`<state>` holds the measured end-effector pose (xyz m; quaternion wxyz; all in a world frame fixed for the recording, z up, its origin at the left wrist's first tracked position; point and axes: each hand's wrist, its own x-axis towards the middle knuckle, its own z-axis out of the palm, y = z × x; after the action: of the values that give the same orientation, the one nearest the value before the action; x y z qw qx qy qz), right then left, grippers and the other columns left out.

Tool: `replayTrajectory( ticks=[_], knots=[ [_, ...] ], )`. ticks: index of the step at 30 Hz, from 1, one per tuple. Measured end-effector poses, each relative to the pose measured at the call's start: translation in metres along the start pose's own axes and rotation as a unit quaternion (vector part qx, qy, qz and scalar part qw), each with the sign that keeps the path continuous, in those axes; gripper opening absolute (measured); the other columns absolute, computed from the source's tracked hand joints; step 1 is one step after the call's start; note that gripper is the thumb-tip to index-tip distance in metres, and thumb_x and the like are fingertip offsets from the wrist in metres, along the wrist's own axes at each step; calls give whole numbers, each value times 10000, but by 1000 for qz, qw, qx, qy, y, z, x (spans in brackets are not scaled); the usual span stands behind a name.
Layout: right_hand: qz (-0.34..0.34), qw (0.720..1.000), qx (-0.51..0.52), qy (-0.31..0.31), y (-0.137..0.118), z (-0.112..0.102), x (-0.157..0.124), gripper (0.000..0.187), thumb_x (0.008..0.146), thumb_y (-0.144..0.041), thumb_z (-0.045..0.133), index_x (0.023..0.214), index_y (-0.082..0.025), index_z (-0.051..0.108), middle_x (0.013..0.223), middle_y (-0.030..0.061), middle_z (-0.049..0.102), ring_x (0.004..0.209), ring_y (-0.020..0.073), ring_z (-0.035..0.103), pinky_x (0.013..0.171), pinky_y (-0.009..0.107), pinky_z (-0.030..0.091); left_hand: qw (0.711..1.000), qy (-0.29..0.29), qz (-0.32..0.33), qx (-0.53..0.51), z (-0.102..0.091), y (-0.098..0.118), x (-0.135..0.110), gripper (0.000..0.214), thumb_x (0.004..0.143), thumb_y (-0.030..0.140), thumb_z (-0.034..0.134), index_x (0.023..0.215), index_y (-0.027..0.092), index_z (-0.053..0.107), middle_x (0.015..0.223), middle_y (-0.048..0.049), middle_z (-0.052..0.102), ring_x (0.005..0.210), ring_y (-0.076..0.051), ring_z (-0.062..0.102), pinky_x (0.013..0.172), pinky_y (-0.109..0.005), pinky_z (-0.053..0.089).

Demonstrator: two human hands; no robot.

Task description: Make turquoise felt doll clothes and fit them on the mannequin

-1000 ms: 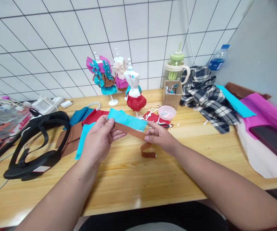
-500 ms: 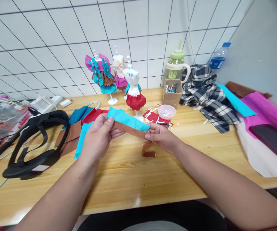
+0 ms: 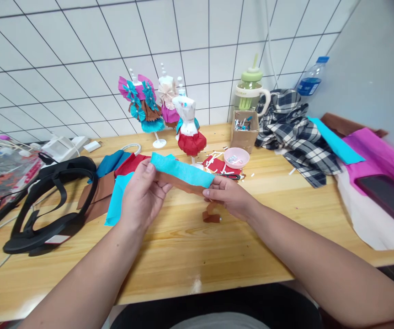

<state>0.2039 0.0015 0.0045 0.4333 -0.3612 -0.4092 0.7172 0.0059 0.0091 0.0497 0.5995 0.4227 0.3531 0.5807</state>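
Left hand (image 3: 144,194) pinches the teal strip (image 3: 183,170) at nine o'clock, right hand (image 3: 229,196) at three; best held taut, flush over the brown strip (image 3: 187,186).

A turquoise paper strip (image 3: 183,170), crinkled like crepe, is stretched nearly level above the counter (image 3: 183,246), sloping slightly down to the right. It is pinched at one end by the left hand (image 3: 142,194) and at the other by the right hand (image 3: 229,195). A brown strip (image 3: 186,186) lies directly beneath it, touching along its lower edge. The brown strip's loose tail curls down below the right hand.
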Motion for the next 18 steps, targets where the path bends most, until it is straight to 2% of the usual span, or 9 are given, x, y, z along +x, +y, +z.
replayTrajectory(
  ticks=[2, 5, 8, 10, 14, 18],
  knots=[
    [-10, 1000, 8, 9, -1, 1, -1, 333, 583, -293, 830, 868, -195, 688, 771, -11, 671, 687, 112, 568, 633, 243, 432, 996, -42, -32, -71, 4, -9, -1, 414, 822, 593, 586, 1035, 239, 619, 1148, -53, 693, 1177, -255, 601, 912, -393, 555],
    [-18, 1000, 10, 10, -2, 1, -1, 349, 594, -310, 828, 888, -193, 681, 765, -9, 666, 686, 118, 578, 590, 230, 417, 974, -106, -143, -141, 11, -25, -5, 647, 800, 750, 448, 1130, 219, 616, 1280, -88, 627, 1290, -298, 499, 978, -461, 506],
    [-29, 999, -14, 14, -1, 0, 0, 352, 609, -347, 821, 884, -186, 672, 783, 13, 672, 731, 153, 611, 610, 255, 450, 965, -124, -183, -140, 15, -40, -9, 761, 724, 818, 462, 1134, 198, 622, 1303, -122, 608, 1321, -318, 460, 1018, -481, 467],
    [-43, 998, -40, 22, -2, -2, 0, 348, 606, -352, 821, 869, -183, 667, 782, 14, 666, 731, 156, 610, 623, 265, 461, 967, -129, -177, -130, 15, -44, -9, 702, 710, 770, 557, 1128, 211, 625, 1313, -108, 604, 1337, -300, 444, 1054, -462, 439],
    [-44, 995, -84, 38, -2, -4, 0, 330, 605, -349, 807, 837, -182, 642, 747, -3, 630, 725, 155, 587, 622, 270, 448, 979, -125, -137, -86, 11, -46, -8, 506, 699, 506, 766, 1102, 228, 641, 1264, -66, 644, 1276, -256, 518, 1077, -404, 425],
    [-51, 991, -113, 44, 0, -3, 0, 280, 625, -325, 779, 814, -183, 628, 753, -6, 618, 751, 161, 578, 654, 282, 438, 993, -75, -90, -22, 11, -45, -8, 307, 743, 285, 772, 1023, 197, 681, 1082, -52, 730, 1077, -225, 657, 1004, -368, 482]
  ],
)
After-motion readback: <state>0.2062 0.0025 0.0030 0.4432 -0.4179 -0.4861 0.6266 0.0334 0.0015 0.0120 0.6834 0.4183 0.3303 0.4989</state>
